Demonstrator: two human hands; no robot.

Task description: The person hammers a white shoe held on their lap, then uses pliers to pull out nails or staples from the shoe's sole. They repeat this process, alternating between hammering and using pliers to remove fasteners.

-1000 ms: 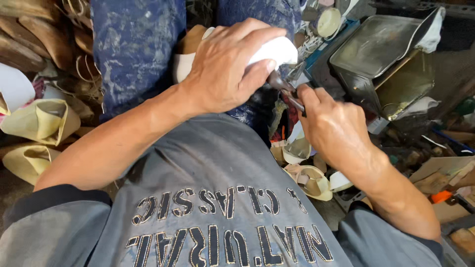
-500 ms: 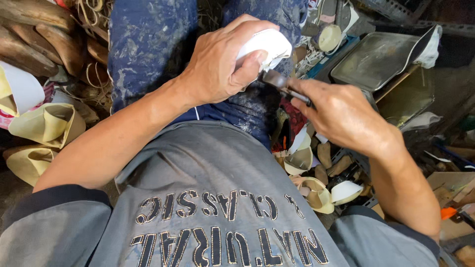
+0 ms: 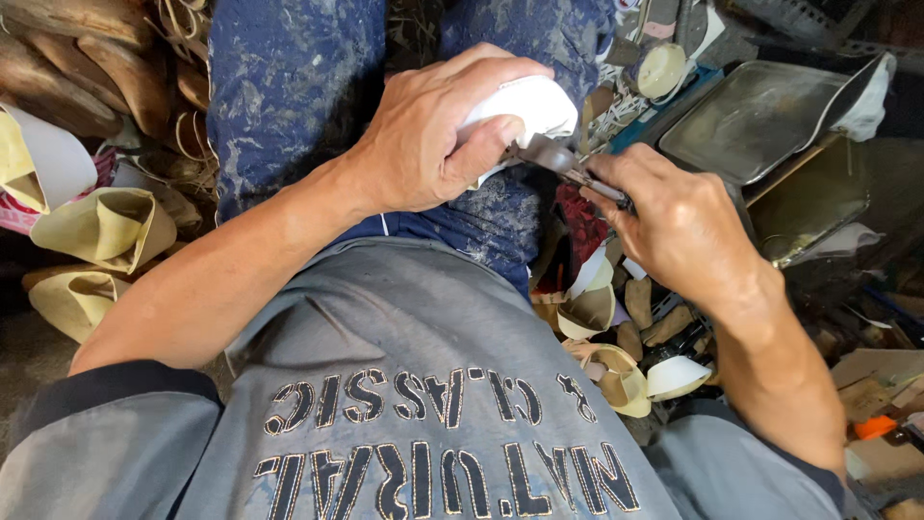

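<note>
My left hand (image 3: 438,144) is wrapped over a white rounded shoe piece (image 3: 525,104) and presses it against my knee in blue speckled trousers (image 3: 289,87). My right hand (image 3: 679,221) grips the handle of a metal plier-like tool (image 3: 563,164). Its jaws meet the lower edge of the white piece, just under my left thumb. Most of the white piece is hidden beneath my left fingers.
Cream and yellowish shoe uppers (image 3: 101,226) lie piled at the left, brown wooden shoe forms (image 3: 87,67) behind them. More cut pieces and heels (image 3: 616,347) lie under my right wrist. A grey metal tray (image 3: 760,116) and a round lid (image 3: 662,69) sit at the upper right.
The view has shifted slightly. My right hand has drawn a little rightward and down with the tool, while the left hand keeps the white piece on the knee.
</note>
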